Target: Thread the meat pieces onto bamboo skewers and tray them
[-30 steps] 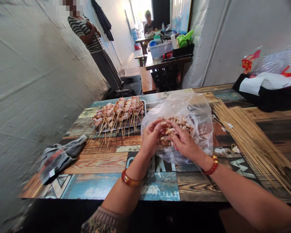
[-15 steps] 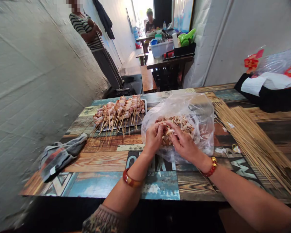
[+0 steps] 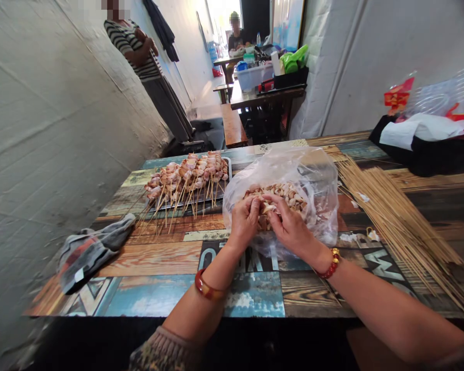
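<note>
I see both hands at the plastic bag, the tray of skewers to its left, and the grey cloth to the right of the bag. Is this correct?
Not quite: the head view shows the cloth to the left of the bag. The rest stands: left hand and right hand at the bag, tray of skewers to its left.

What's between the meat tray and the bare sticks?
A clear bag of brownish pieces, with the left hand and right hand over it, then small white scraps near the bare sticks. The head view shows this.
</note>
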A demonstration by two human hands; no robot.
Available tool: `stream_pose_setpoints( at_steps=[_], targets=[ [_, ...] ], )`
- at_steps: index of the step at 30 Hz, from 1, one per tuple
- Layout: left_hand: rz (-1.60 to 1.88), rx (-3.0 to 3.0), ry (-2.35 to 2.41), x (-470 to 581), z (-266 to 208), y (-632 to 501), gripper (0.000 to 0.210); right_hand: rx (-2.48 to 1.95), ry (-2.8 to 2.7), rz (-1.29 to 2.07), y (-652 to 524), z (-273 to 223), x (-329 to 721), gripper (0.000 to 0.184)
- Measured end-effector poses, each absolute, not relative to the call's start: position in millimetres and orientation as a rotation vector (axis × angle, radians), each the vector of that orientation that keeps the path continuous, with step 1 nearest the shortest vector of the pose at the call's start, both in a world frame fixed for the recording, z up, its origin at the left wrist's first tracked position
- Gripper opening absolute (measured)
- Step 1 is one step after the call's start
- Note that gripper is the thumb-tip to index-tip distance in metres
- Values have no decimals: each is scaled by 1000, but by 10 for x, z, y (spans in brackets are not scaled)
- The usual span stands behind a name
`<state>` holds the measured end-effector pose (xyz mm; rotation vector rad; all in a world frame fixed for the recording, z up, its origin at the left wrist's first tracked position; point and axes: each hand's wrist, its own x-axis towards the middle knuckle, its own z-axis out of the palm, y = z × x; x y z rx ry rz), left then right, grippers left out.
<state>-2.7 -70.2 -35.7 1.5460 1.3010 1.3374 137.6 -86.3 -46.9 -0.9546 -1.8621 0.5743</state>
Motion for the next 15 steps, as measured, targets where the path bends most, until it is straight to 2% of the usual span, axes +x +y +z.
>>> stream_pose_setpoints(
  at_steps=[9, 15],
  targets=[
    [1329, 1445, 1311, 15, -397, -756, 35, -979, -1809, 597, -868, -448, 1364, 29],
    [1323, 1056, 1066, 33, -380, -773, 39, -1028, -1724, 751, -872, -419, 1387, 25]
  ],
)
